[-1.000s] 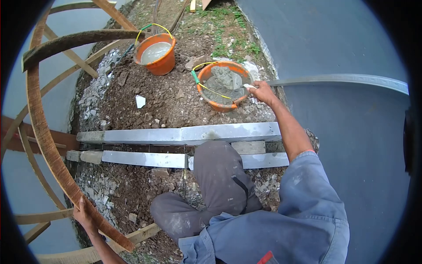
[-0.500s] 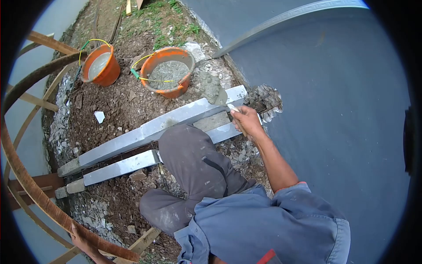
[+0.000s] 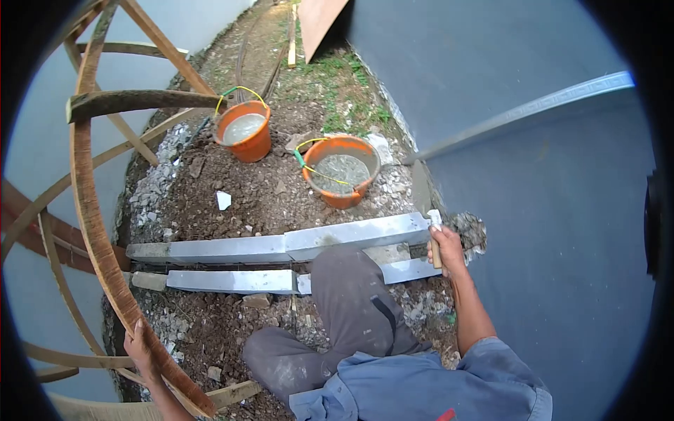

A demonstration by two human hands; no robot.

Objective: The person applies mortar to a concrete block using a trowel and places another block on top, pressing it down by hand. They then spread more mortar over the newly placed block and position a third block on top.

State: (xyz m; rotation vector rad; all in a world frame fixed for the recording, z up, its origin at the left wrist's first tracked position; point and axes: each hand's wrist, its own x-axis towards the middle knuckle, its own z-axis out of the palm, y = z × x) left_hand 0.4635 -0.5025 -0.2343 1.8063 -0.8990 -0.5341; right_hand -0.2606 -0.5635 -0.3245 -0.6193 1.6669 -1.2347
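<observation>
My right hand [image 3: 447,249] is closed around the wooden handle of a trowel [image 3: 422,188]. Its blade points up and away, close against the grey wall beside the far end of the light block row [image 3: 358,236]. My left hand [image 3: 140,347] grips the edge of a long curved wooden board [image 3: 98,224], part of a timber frame at the left. A second, nearer row of blocks [image 3: 232,281] lies parallel to the first, with a narrow gap between them. My bent knee hides part of both rows.
Beyond the blocks stands an orange bucket of grey mortar [image 3: 341,172]; another orange bucket [image 3: 243,131] with grey liquid is farther left. A metal strip [image 3: 519,116] lies against the grey wall [image 3: 562,231]. Rubble and soil [image 3: 232,179] cover the ground. Broken masonry [image 3: 469,233] juts out near my right hand.
The view has swung left. The trowel blade, which carried a heap of mortar, is now turned up by the wall and the heap no longer shows. My left hand still holds the board.
</observation>
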